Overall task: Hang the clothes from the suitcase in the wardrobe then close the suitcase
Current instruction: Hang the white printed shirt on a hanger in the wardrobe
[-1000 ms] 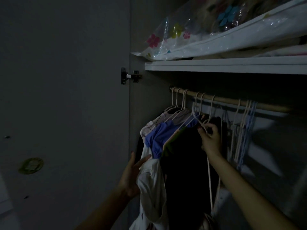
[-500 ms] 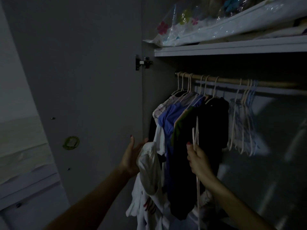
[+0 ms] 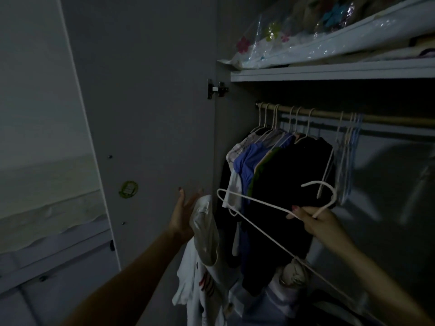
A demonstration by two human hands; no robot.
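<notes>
Your left hand (image 3: pixel 186 216) has its fingers spread straight; a white garment (image 3: pixel 204 234) with small red markings lower down is draped over it and hangs crumpled past the wrist, in front of the wardrobe opening. Your right hand (image 3: pixel 314 218) grips a pale wire hanger (image 3: pixel 266 205) just below its hook, the frame tilted. Behind, blue, green and black clothes (image 3: pixel 282 175) hang from the wooden rail (image 3: pixel 329 114), under the shelf (image 3: pixel 329 71).

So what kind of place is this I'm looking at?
Most likely a bedroom wardrobe, seen dimly. A wooden rail carries hung clothes, a shelf above holds a plastic storage bag, and the right hand holds an empty hanger.
</notes>
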